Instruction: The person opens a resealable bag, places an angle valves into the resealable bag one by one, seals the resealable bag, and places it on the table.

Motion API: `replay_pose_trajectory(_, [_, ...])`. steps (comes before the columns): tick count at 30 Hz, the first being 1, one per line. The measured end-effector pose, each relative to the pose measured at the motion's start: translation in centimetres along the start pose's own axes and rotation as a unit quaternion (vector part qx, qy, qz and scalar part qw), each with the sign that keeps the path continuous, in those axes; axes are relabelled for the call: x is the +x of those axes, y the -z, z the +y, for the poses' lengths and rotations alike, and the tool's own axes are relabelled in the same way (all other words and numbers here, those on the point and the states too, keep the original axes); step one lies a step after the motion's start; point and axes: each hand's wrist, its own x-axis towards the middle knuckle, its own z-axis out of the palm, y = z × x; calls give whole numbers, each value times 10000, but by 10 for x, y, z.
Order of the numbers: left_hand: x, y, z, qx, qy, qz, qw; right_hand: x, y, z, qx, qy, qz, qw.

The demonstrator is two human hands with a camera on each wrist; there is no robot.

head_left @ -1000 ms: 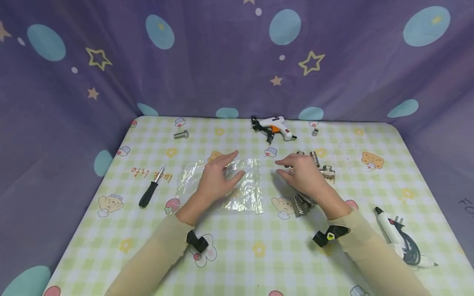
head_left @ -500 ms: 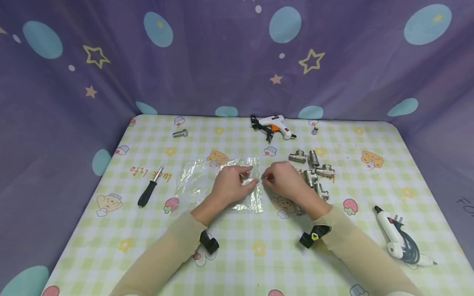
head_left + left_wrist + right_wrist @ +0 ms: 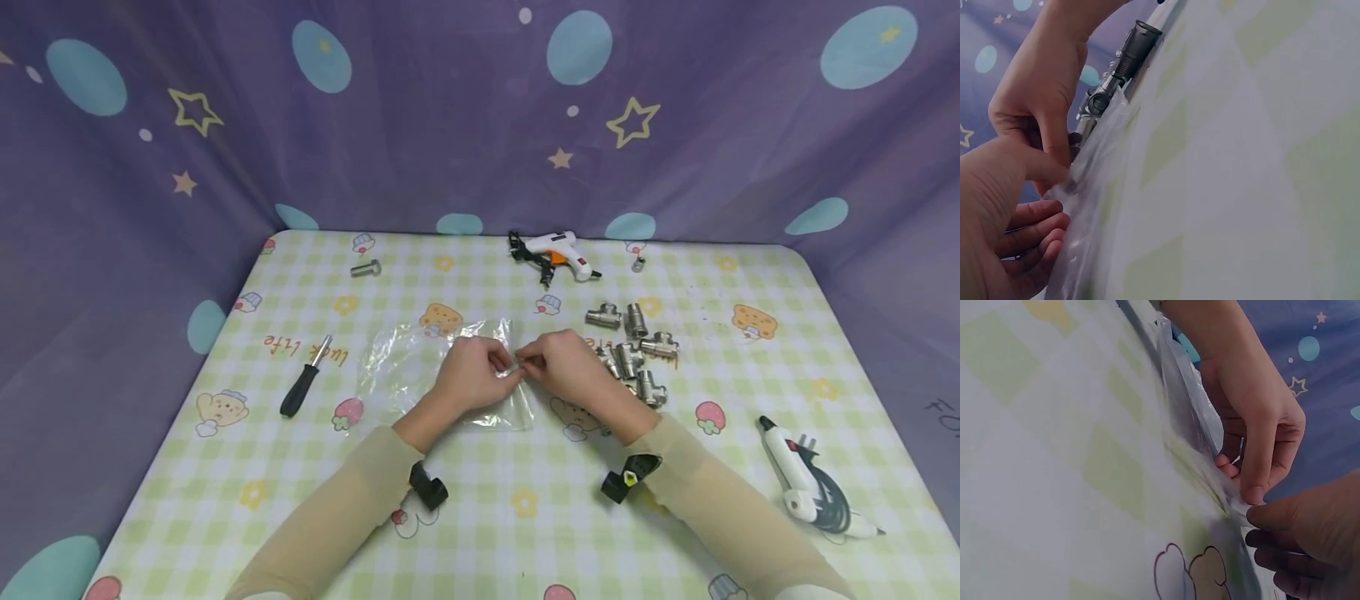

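A clear plastic zip bag (image 3: 393, 371) lies flat on the table, its opening end to the right. My left hand (image 3: 468, 377) rests over the bag and pinches its edge between thumb and fingers. From the right, my right hand (image 3: 568, 368) pinches the same edge, fingertips meeting those of the left. In the left wrist view the bag's edge (image 3: 1082, 231) is lifted a little off the cloth. The right wrist view has the bag (image 3: 1188, 394) sloping up toward both hands. Beside my right hand lie several metal tee fittings (image 3: 628, 360), some partly hidden by it.
A black-handled screwdriver (image 3: 302, 387) lies left of the bag, a bolt (image 3: 366, 269) behind it. At the back are a white glue gun (image 3: 562, 252) and a small metal piece (image 3: 638, 264). Another white tool with a dark cord (image 3: 813, 492) lies at the front right.
Both hands have come together at the bag's right edge, the left moving right and the right moving left. Their fingers have closed on that edge, and the fittings are more exposed.
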Motion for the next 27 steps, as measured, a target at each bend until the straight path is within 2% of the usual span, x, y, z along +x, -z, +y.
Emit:
replay_pose_trajectory(6, [2, 1, -1, -184, 41, -45, 9998, 1, -2, 0, 147, -32, 139, 9998])
replay_pose_trajectory(15, [3, 0, 1, 164, 46, -123, 9998, 2, -1, -3, 283, -237, 117, 9992])
replay_pose_trajectory(22, [-1, 3, 1, -42, -15, 158, 9999, 0, 1, -1, 235, -383, -8, 9990])
replay_pose_trajectory(27, [-3, 5, 0, -236, 117, 291, 9992, -1, 2, 1, 179, -308, 56, 9994])
